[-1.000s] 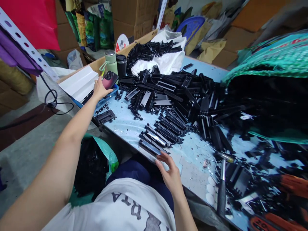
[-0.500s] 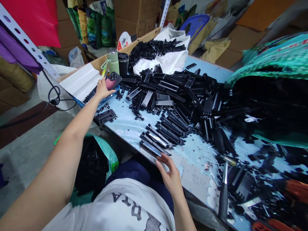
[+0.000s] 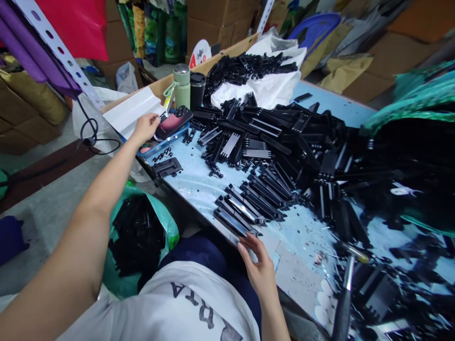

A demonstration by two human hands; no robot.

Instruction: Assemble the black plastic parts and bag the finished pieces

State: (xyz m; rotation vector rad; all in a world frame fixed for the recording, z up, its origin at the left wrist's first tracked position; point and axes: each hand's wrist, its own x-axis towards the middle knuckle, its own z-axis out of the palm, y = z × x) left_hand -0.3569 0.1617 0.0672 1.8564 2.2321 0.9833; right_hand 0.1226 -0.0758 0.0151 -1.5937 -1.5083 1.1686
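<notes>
My left hand [image 3: 145, 128] is at the far left of the table, its thumb and fingertips pressed together beside a pink-backed phone [image 3: 172, 124]. Whatever it pinches is too small to make out. The phone lies over a blue tray [image 3: 167, 143], close to a white sheet [image 3: 133, 111]. My right hand [image 3: 259, 263] rests at the table's near edge with thumb and fingers apart, holding nothing. Its fingertips are by the end of the nearest long black part [image 3: 232, 222]. Several such black parts lie side by side in a slanted row.
A large heap of black plastic parts [image 3: 280, 135] covers the table's middle. A green flask [image 3: 182, 90] and black cup [image 3: 197, 90] stand behind the phone. A hammer [image 3: 344, 303] lies at right. A green bag [image 3: 405, 106] opens toward the heap; another bag [image 3: 163, 222] sits below the edge.
My left hand has drawn back from the top of the phone to its left side, and its fingers have come together. My right hand stays by the row. The view has shifted left.
</notes>
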